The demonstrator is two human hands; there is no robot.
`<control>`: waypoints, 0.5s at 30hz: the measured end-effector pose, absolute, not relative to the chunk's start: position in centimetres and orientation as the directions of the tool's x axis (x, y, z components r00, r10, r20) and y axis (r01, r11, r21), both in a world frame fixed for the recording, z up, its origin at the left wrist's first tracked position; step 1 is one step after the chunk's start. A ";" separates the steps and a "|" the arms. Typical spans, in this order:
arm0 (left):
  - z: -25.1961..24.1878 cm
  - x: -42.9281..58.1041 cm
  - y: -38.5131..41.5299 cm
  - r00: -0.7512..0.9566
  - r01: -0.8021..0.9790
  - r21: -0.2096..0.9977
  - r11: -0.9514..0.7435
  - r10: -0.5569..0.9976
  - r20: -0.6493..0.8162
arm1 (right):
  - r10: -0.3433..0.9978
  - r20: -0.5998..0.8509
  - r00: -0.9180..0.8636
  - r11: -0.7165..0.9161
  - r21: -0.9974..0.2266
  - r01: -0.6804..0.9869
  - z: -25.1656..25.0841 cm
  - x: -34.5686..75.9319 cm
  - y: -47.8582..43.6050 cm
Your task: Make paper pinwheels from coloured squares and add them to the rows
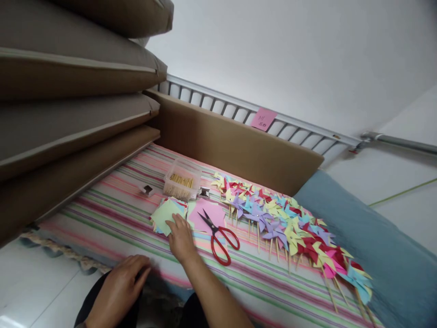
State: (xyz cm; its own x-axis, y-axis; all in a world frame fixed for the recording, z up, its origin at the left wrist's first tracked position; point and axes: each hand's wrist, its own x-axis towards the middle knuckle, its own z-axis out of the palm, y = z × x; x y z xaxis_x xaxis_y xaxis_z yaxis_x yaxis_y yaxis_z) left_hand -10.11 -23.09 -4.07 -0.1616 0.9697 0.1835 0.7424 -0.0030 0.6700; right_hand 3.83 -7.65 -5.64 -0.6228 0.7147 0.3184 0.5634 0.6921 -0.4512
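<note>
My right hand (pixel 180 238) reaches onto a stack of coloured paper squares, its fingertips resting on the pale green sheet (pixel 165 217) on top. Those fingers are spread, and I see no grip on the sheet. My left hand (pixel 120 283) lies over my knee at the bed's edge, thumb apart from the fingers, holding nothing. Just right of the stack are pink paper sheets (pixel 203 212), with red-handled scissors (pixel 214 228) lying partly across them, blades slightly apart. Behind the stack stands a clear plastic box (pixel 195 186) holding small golden pieces I cannot identify.
Many paper pinwheels (pixel 261 215) on sticks lie in a long row to the right. Two small open boxes (pixel 147 189) flank the plastic box. Thick stacked mattresses (pixel 78 118) rise at left. A brown board (pixel 232 146) leans against the rail behind the striped cloth (pixel 129 223).
</note>
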 end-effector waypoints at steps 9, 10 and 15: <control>-4.4 -10.2 -23.1 -0.178 0.691 0.723 -0.015 0.966 0.190 | 0.783 0.354 -0.511 0.616 -0.550 0.564 -6.6 3.2 -7.3; -4.5 -10.3 -23.1 -0.183 0.673 0.740 -0.011 0.966 0.180 | 0.797 0.361 -0.484 0.600 -0.569 0.563 -6.6 3.1 -7.2; -3.9 -9.8 -22.5 -0.283 0.427 0.903 0.059 0.956 0.072 | 0.856 0.400 -0.327 0.517 -0.672 0.530 -5.7 3.1 -6.6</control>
State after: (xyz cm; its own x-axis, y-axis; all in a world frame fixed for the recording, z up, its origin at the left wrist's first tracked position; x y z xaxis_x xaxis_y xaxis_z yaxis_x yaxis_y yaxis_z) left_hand -9.84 -22.47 -3.88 -0.2831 0.9564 0.0718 0.4265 0.0585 0.9026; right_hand 3.06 -6.59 -5.71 -0.3268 0.8561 0.4005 0.5299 0.5168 -0.6724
